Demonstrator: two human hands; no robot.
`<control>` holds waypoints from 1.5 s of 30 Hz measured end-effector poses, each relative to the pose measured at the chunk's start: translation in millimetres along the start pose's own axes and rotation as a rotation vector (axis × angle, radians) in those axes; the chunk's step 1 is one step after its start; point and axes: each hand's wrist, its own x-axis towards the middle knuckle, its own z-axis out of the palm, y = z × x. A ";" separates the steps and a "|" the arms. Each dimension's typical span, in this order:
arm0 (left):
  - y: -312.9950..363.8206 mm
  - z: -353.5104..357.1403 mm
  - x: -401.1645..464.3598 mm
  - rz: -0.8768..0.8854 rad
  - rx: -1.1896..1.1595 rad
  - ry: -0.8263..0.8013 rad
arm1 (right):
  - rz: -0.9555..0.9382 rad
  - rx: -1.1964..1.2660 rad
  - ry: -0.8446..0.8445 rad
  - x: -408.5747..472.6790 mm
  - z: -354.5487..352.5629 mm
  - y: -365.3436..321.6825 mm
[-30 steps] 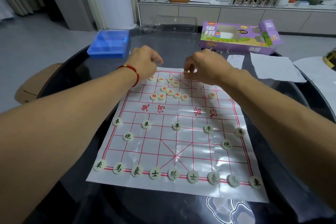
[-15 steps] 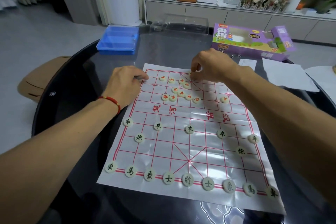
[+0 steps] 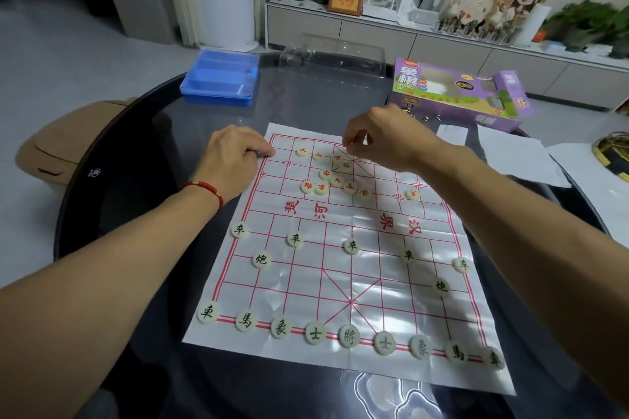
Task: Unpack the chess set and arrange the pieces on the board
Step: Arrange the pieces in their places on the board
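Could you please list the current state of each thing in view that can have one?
Board sheet: unfolded, flat on the table.
Black-lettered pieces: set out in rows on the near side.
Red-lettered pieces: loosely clustered on the far side.
Left hand: fingers curled at the board's far left corner.
Right hand: fingertips pinched over the far edge.
Purple box: end flap open.

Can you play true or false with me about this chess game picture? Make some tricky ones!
1. The black-lettered pieces sit in a neat row along the near edge of the board. True.
2. The red-lettered pieces are all lined up neatly. False: they lie in a loose cluster.
3. The blue box is on the board. False: it sits on the table beyond it.
4. The left hand rests at the board's far corner. True.
5. The purple box lies past the right hand. True.
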 end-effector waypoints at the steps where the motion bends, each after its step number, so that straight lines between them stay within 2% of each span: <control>1: 0.5 0.0 -0.4 0.009 0.005 0.000 | -0.009 -0.001 -0.002 0.3 2.4 -4.7; 11: -1.7 4.8 1.1 0.013 0.036 0.033 | 0.016 0.023 -0.040 18.8 2.9 -26.0; 20: 0.0 7.2 2.1 -0.040 0.014 0.042 | -0.049 0.005 -0.084 2.7 3.1 -30.0; 27: -1.0 7.3 4.0 -0.049 -0.001 0.051 | -0.011 -0.025 -0.264 17.4 2.7 -44.1; 36: -1.0 8.3 4.2 -0.041 -0.006 0.067 | -0.012 -0.047 -0.330 20.2 -0.8 -47.5; 40: -1.9 10.1 4.7 -0.033 0.001 0.071 | -0.023 -0.021 -0.222 27.5 -4.9 -39.0; 43: -3.8 10.5 5.9 -0.028 0.000 0.071 | 0.056 0.031 -0.064 41.4 -24.1 -18.9; 45: -5.2 11.3 6.6 -0.024 0.005 0.066 | 0.117 0.021 -0.057 50.9 -26.1 -7.2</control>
